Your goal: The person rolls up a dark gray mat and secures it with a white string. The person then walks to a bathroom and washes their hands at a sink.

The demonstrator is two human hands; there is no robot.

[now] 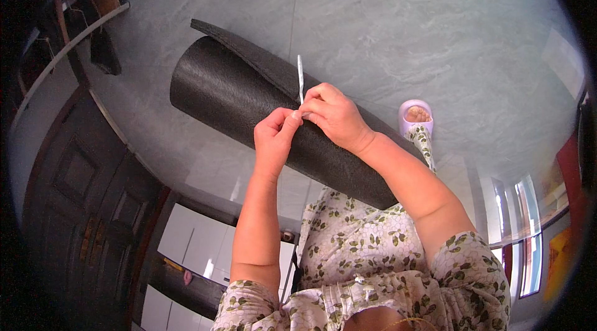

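A thick black mat [224, 85] lies rolled up across the middle, its loose outer flap lifted along the far side. Over the roll runs a thin white tie [301, 76], one end sticking up past the flap. My left hand [275, 138] is closed, thumb and fingers pinched at the tie on top of the roll. Against it, my right hand [339, 121] is closed too, its fingertips pinching the tie where the hands meet. The fingers hide most of the tie there, so a knot or loop cannot be made out.
Grey glossy tiles [398, 26] cover the floor. My foot in a lilac slipper [408, 113] is right of the roll. Dark double doors [87, 188] and white cabinets [193, 237] stand at the left and lower left. A shelf rack [87, 26] is at the far left.
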